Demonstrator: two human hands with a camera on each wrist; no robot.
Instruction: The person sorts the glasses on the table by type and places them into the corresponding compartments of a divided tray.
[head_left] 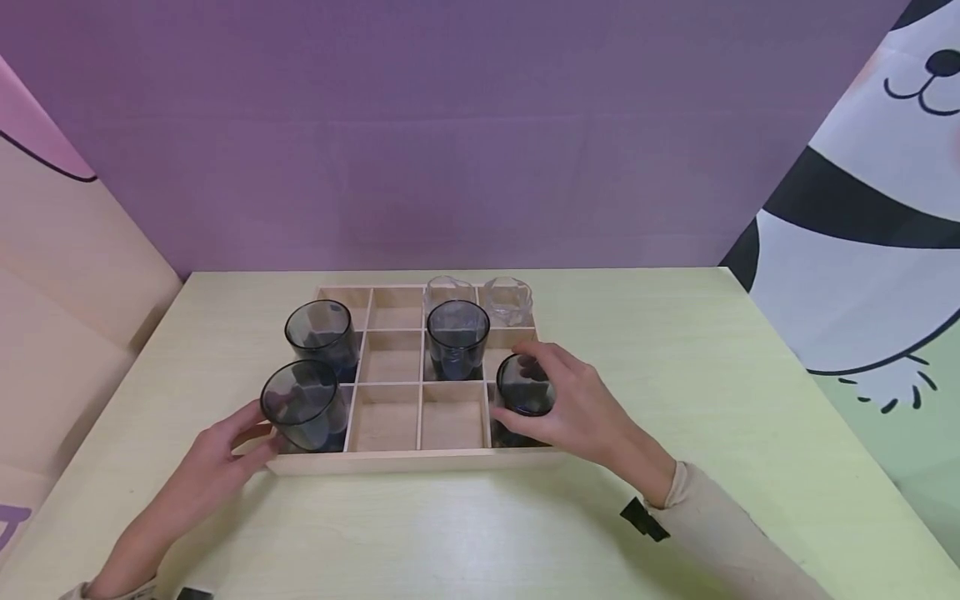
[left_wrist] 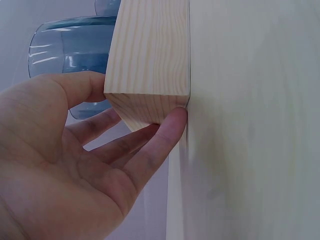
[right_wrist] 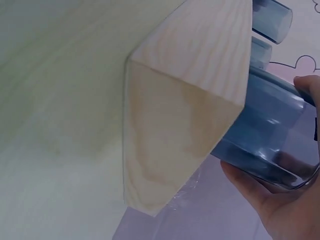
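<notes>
My right hand grips a dark smoky drinking glass from the right, thumb toward me and fingers at its far rim. This glass stands in the front-right compartment of a wooden divided box. In the right wrist view, the fingers lie around the glass above the box wall. My left hand holds the box's front-left corner. In the left wrist view, its thumb touches the top edge and its fingers lie against the side. Beside it, another smoky glass fills the front-left compartment.
Two more smoky glasses stand in the middle row, one at the left and one right of centre. Two clear cups sit in the back row, one at the right end. The box rests on a pale table before a purple backdrop.
</notes>
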